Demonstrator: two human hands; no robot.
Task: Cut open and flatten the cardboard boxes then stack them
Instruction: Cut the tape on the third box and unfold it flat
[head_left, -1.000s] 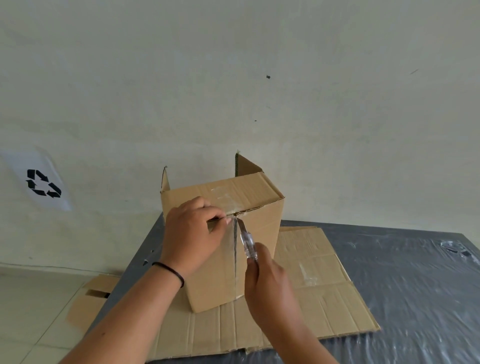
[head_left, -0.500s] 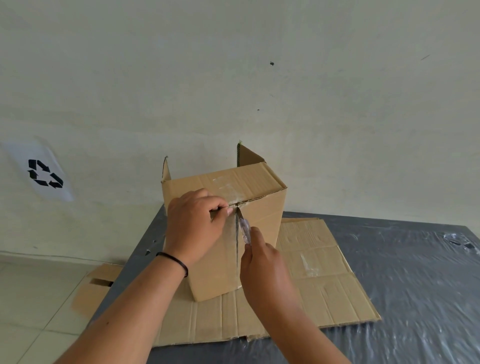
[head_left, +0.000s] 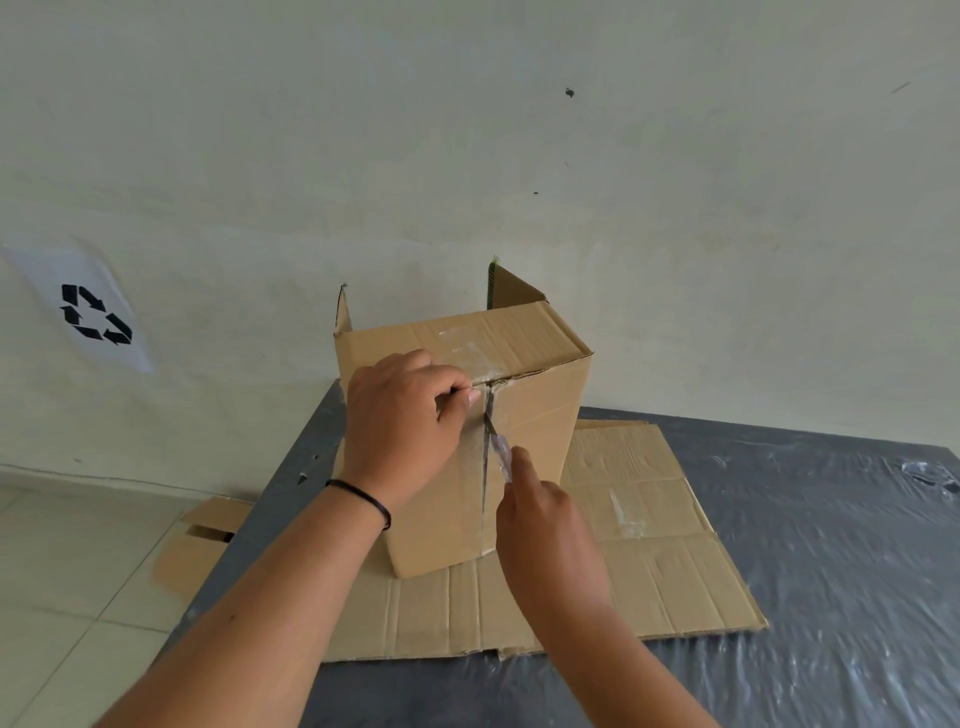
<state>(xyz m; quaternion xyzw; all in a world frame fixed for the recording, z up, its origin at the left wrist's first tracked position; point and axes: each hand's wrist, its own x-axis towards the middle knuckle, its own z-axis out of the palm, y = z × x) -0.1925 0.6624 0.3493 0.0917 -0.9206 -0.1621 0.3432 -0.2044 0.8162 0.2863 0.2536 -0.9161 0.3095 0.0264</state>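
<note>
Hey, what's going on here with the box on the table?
A person is cutting open an upright cardboard box. The left hand pinches the top of the box's near vertical seam, while the right hand holds a small clear-handled cutter with its blade in that seam, just below the top. The box stands on a flattened cardboard sheet lying on a plastic-covered table. Another piece of cardboard lies on the floor to the left.

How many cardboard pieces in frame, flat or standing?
3. One upright box being cut, standing on a flattened sheet on the table; another flattened piece on the floor at left, partly hidden by the table edge. More may lie underneath.
</note>
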